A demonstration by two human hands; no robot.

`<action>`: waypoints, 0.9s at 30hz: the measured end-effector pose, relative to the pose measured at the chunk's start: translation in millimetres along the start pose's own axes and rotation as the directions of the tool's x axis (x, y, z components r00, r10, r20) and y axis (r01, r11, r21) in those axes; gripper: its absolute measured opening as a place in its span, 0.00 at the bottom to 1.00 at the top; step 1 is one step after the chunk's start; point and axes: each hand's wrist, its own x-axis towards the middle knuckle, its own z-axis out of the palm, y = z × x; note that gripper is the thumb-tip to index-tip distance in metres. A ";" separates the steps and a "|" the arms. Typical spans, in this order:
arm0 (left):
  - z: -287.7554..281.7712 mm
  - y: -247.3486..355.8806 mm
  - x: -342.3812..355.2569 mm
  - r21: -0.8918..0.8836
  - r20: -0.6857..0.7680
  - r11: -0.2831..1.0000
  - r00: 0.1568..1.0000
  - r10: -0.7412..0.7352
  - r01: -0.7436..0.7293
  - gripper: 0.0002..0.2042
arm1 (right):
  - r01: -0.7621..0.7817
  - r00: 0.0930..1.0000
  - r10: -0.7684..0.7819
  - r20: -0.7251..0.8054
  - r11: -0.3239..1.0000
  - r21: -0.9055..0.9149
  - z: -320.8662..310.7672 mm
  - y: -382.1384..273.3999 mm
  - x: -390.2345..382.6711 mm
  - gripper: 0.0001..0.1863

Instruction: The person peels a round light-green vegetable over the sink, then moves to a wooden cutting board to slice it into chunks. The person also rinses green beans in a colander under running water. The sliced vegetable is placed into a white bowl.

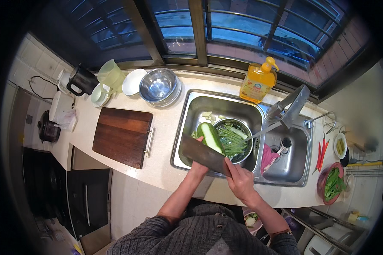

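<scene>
Green gourd (210, 137) sits in the left hand (200, 167), partly behind the cleaver (204, 157)

A black kettle (83, 80) stands beside a pale green pitcher (111, 75).

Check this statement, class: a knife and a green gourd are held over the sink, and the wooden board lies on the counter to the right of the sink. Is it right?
Not quite: the head view shows the wooden board to the left of the sink. The knife and green gourd are indeed held over it.
</scene>
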 end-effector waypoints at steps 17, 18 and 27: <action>-1.8 -8.6 -14.2 0.118 -0.127 0.949 0.943 0.306 -0.292 0.18 | 0.154 0.980 -0.146 0.134 0.987 -0.047 -2.3 19.7 0.9 0.36; 0.4 -1.1 -17.0 0.057 -0.067 0.982 0.981 0.183 -0.180 0.17 | 0.167 0.978 -0.160 0.131 0.985 -0.043 -2.1 20.8 2.0 0.35; 19.2 12.4 -41.1 0.509 -0.054 0.844 0.972 0.228 -0.169 0.13 | 0.220 0.971 -0.213 0.106 0.974 -0.058 3.3 21.1 2.7 0.31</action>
